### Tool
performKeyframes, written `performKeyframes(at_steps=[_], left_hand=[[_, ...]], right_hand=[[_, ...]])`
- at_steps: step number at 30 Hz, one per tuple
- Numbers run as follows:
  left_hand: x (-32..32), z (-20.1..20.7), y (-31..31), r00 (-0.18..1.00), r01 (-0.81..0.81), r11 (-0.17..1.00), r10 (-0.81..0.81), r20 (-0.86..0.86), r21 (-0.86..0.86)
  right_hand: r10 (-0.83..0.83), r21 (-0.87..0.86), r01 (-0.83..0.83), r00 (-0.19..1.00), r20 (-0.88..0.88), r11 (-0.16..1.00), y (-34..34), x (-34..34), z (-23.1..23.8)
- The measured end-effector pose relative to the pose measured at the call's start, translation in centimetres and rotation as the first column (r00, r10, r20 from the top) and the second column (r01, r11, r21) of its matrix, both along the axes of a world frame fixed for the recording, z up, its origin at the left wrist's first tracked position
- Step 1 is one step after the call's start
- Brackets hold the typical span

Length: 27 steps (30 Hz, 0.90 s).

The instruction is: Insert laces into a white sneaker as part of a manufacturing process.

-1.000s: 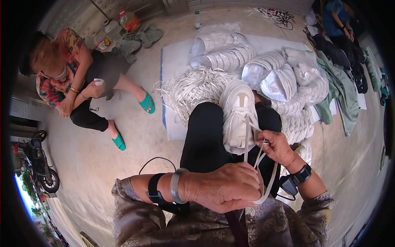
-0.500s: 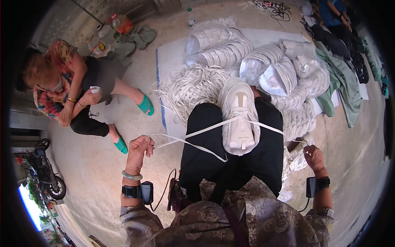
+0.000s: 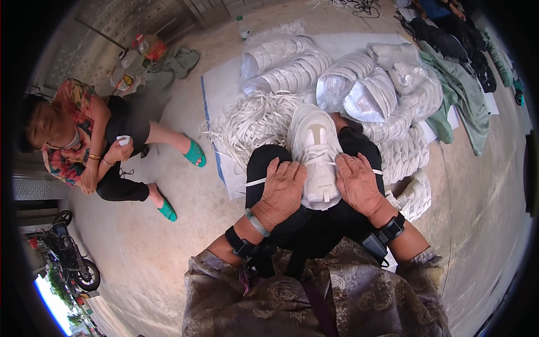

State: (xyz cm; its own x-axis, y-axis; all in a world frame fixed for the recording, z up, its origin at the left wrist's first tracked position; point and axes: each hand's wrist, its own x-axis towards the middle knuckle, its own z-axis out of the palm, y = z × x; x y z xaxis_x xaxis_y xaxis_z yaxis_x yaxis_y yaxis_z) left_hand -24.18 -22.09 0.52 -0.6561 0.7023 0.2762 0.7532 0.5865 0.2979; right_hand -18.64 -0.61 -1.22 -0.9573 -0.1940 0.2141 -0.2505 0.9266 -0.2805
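A white sneaker (image 3: 321, 188) rests on my black-trousered lap, heel towards me. Its white shoelace (image 3: 318, 151) is threaded through the upper, with one length running out over each thigh. Close against the sneaker's left side, my left hand (image 3: 282, 188) is closed, back upward, and the lace passes beneath it. On the other side my right hand (image 3: 359, 182) is curled likewise, its fingertips at the lace by the shoe's edge. Both palms and thumbs are hidden, so the exact hold on the lace does not show.
Beyond my knees lie a heap of loose white laces (image 3: 252, 121) and bagged white shoe parts (image 3: 300, 67) on a pale sheet (image 3: 216, 84). More white shoes (image 3: 412, 194) are by my right knee. A seated person (image 3: 84, 132) is at the left, near a motorcycle (image 3: 67, 253).
Both hands have come inward from far out on either side, where they held the lace ends, to the sneaker's sides. The lace's wide crossed loops over my lap are gone.
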Motion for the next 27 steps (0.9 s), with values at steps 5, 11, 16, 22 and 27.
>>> performKeyframes(at_steps=[5, 11, 16, 22, 27], left_hand=[[-0.2, -0.6, 0.4, 0.993, -0.036, 0.999, 0.033, 0.110, 0.024], [-1.3, -0.6, -2.3, 0.994, -0.084, 0.995, 0.087, 0.062, -0.045], [-2.1, -0.3, -6.6, 0.986, -0.119, 0.983, 0.133, 0.101, -0.140], [-0.8, -1.4, -16.2, 0.955, -0.255, 0.958, 0.272, 0.120, -0.133], [1.8, -2.9, -26.5, 0.801, -0.556, 0.752, 0.599, 0.013, -0.354]], right_hand=[[0.026, -0.048, -0.029, 0.998, -0.061, 0.998, 0.6, 0.0, -0.2], [0.029, -0.226, -0.023, 0.999, 0.025, 0.974, 2.0, -0.2, 2.4], [0.066, -0.143, -0.063, 0.998, 0.016, 0.988, 6.6, 0.4, 2.3], [-0.179, -0.009, 0.179, 0.983, 0.042, 0.984, 19.0, 4.7, -1.4], [-0.422, 0.229, 0.417, 0.906, -0.027, 0.880, 32.6, 12.6, -2.9]])
